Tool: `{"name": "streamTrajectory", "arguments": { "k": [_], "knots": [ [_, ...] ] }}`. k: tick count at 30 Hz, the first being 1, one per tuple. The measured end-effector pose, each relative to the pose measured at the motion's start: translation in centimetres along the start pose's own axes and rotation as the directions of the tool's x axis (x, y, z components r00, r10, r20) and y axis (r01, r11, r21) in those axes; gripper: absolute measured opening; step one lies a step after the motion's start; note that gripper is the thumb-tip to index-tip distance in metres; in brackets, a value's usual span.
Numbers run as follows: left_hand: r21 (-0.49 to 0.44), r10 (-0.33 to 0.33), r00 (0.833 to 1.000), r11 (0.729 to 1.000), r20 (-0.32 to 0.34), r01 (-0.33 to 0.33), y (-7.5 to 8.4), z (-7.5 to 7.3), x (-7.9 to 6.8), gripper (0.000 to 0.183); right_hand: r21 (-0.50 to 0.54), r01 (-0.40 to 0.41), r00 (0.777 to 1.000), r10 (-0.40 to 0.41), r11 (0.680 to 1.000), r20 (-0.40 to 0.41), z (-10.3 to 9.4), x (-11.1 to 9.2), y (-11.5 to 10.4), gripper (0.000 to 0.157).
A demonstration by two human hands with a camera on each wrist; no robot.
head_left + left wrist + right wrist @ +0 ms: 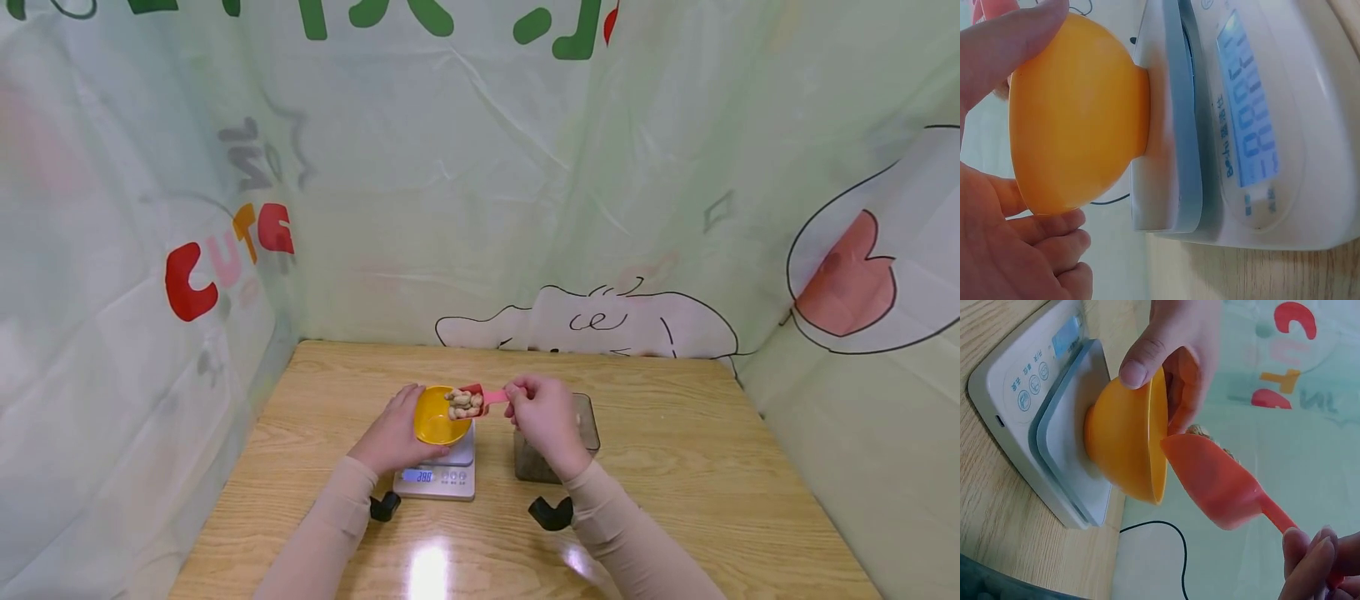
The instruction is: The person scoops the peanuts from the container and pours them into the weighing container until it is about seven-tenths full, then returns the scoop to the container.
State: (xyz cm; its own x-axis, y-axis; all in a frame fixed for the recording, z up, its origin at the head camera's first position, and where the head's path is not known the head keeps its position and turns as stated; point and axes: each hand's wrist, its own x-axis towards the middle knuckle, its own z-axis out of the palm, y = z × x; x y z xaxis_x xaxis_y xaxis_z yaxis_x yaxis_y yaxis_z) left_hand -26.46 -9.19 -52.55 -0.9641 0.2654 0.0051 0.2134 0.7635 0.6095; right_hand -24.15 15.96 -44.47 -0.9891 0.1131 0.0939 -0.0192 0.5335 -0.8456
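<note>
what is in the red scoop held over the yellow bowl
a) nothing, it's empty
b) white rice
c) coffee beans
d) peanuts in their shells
d: the head view shows the red scoop, pinched by its handle in the right hand, loaded with pale peanuts in their shells at the rim of the yellow bowl, which the left hand steadies on the scale.

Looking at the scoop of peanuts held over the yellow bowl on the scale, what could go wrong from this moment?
1. The red scoop is heaped with peanuts at the edge of the yellow bowl; some could fall onto the scale or table.
2. The left hand holds the bowl, so its pressure may distort the reading.
3. The right hand pinches only the handle's end; the scoop could tip.
</note>
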Motion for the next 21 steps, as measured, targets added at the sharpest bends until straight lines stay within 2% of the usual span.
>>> {"name": "streamTrajectory", "arguments": {
  "k": [7, 12, 15, 21],
  "knots": [
    [-0.006, 0.004, 1.000, 1.000, 0.003, -0.004, 0.03, 0.00, 0.05, 0.116, -0.041, 0.094, 0.995, -0.096, 0.995, -0.029, 0.13, -0.19, 0.06, 0.015],
    [0.000, 0.011, 1.000, 1.000, -0.001, -0.011, -0.12, 0.09, 0.14, 0.116, -0.039, 0.178, 0.982, -0.180, 0.983, -0.063, 0.16, -0.26, 0.25, 0.014],
    [0.004, 0.017, 1.000, 1.000, -0.009, -0.017, -0.17, 0.13, 0.11, 0.116, -0.066, 0.247, 0.963, -0.252, 0.967, -0.090, 0.21, -0.33, 0.34, 0.013],
    [0.018, 0.005, 1.000, 1.000, -0.008, -0.005, 0.00, 0.01, -0.11, 0.117, -0.143, 0.376, 0.911, -0.394, 0.915, -0.125, 0.24, -0.61, 0.32, 0.010]
  ]
}}
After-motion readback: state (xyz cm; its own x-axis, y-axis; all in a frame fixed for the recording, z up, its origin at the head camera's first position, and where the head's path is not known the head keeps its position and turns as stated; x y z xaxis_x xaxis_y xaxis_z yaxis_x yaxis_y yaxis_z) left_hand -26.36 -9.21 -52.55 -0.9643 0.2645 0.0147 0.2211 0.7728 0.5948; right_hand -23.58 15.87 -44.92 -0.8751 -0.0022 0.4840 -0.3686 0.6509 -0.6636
